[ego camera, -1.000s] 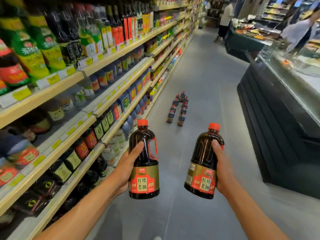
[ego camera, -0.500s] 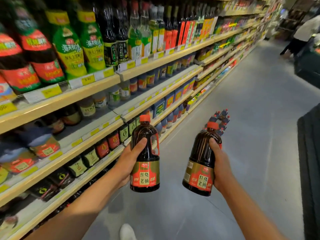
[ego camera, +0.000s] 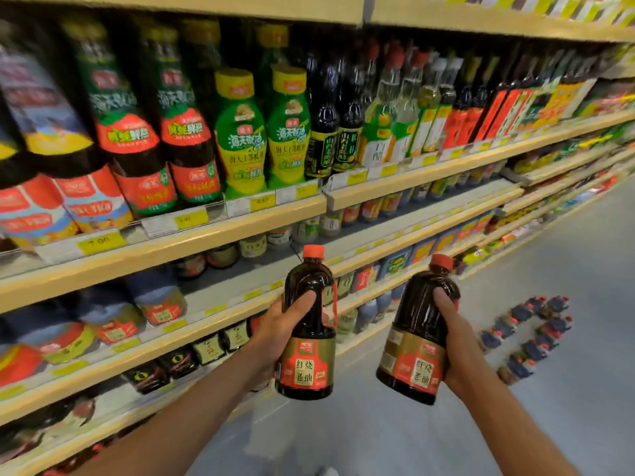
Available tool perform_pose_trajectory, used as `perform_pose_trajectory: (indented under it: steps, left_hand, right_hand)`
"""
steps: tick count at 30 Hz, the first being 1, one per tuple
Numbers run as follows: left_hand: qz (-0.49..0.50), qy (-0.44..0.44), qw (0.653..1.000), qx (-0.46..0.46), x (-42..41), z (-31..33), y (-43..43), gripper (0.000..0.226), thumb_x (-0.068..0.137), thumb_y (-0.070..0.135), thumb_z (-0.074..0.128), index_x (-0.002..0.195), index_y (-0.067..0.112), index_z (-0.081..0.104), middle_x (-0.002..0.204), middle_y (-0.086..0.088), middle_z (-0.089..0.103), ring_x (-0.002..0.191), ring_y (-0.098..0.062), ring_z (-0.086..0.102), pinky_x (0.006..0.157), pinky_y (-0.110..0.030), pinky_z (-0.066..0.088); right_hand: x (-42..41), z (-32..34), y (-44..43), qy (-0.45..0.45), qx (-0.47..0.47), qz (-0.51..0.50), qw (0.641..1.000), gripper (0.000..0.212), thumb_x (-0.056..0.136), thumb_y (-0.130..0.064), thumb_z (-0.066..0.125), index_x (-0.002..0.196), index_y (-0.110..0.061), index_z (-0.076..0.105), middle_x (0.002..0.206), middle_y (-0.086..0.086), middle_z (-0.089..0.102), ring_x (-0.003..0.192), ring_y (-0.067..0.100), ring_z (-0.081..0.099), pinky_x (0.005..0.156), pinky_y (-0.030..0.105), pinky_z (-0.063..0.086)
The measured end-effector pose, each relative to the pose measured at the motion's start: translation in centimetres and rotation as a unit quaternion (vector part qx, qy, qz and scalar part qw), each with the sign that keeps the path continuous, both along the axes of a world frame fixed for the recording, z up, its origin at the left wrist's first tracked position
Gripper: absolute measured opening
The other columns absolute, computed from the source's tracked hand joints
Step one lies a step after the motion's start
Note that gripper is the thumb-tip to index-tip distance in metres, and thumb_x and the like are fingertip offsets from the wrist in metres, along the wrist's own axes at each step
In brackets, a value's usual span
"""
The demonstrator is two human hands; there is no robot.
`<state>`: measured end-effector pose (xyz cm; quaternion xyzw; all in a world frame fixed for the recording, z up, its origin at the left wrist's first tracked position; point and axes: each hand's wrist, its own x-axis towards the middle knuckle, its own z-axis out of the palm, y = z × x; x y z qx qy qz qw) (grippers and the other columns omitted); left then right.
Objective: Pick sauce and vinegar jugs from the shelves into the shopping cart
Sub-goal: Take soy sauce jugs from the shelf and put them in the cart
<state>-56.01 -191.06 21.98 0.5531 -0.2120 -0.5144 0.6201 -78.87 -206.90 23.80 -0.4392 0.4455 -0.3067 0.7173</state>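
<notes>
Two sauce jugs are held in the air in front of the shelves, one in each hand. The left jug (ego camera: pixel 311 324) is upright: dark brown body, red cap, red side handle, and a red-and-gold label facing the camera. The left hand (ego camera: pixel 280 326) grips it round the body from the left, with the thumb laid across the shoulder above the label. The right jug (ego camera: pixel 417 333) is the same type and tilts slightly, its cap leaning to the right. The right hand (ego camera: pixel 462 341) grips it from the right side, thumb on the upper body, remaining fingers hidden behind the jug. Both jugs sit at about the same height, near each other but not touching.

Behind the left jug run the shelves (ego camera: pixel 240 230), in several wooden tiers, each edge carrying yellow price tags (ego camera: pixel 99 240). The tier above the jugs holds green-labelled bottles (ego camera: pixel 240 132), flanked by dark bottles with red labels and by clear bottles further right. Lower tiers hold smaller dark jars and bottles; their labels are blurred.

On the grey floor (ego camera: pixel 567 424), to the right of the right hand, a group of small bottles (ego camera: pixel 529 338) with red caps stands in two rows.
</notes>
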Motion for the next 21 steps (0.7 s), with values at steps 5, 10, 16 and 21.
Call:
perform_pose_trajectory:
  steps: [5,10,16,21]
  left_hand:
    - [0.077,-0.003,0.997,-0.004,1.3,0.5,-0.3,0.049,0.087,0.049,0.067,0.120,0.014,0.062,0.109,-0.022,0.073,0.094,-0.038,0.073,0.082,-0.048,0.061]
    - [0.167,-0.019,0.986,0.025,1.6,0.8,-0.1,0.056,0.082,0.054,0.066,0.120,0.013,0.063,0.104,-0.017,0.076,0.094,-0.036,0.074,0.084,-0.048,0.060]
    - [0.244,-0.006,0.969,0.028,0.7,0.0,1.9,0.054,0.088,0.054,0.068,0.127,0.017,0.058,0.113,-0.019,0.073,0.103,-0.040,0.071,0.094,-0.062,0.054]
    - [0.305,0.000,0.952,0.014,0.6,-0.2,4.0,0.069,0.077,0.056,0.077,0.124,0.008,0.060,0.110,-0.025,0.072,0.098,-0.043,0.070,0.094,-0.064,0.053]
  right_hand:
    - [5.2,-0.7,-3.4,-0.022,0.020,0.107,0.994,0.074,0.072,-0.051,0.076,0.128,-0.005,0.062,0.112,0.029,0.070,0.092,0.042,0.071,0.080,0.052,0.059]
    - [9.4,-1.7,-5.6,-0.016,0.015,0.206,0.978,0.083,0.064,-0.056,0.080,0.127,-0.005,0.064,0.115,0.029,0.069,0.097,0.043,0.070,0.085,0.053,0.057]
    - [13.3,-2.7,-5.8,-0.014,0.010,0.314,0.949,0.080,0.065,-0.057,0.081,0.121,0.000,0.068,0.115,0.032,0.068,0.099,0.046,0.067,0.094,0.061,0.052]
    - [16.1,-2.5,-4.7,-0.015,0.009,0.383,0.924,0.062,0.078,-0.049,0.078,0.114,0.000,0.071,0.108,0.029,0.071,0.088,0.040,0.071,0.078,0.046,0.059]
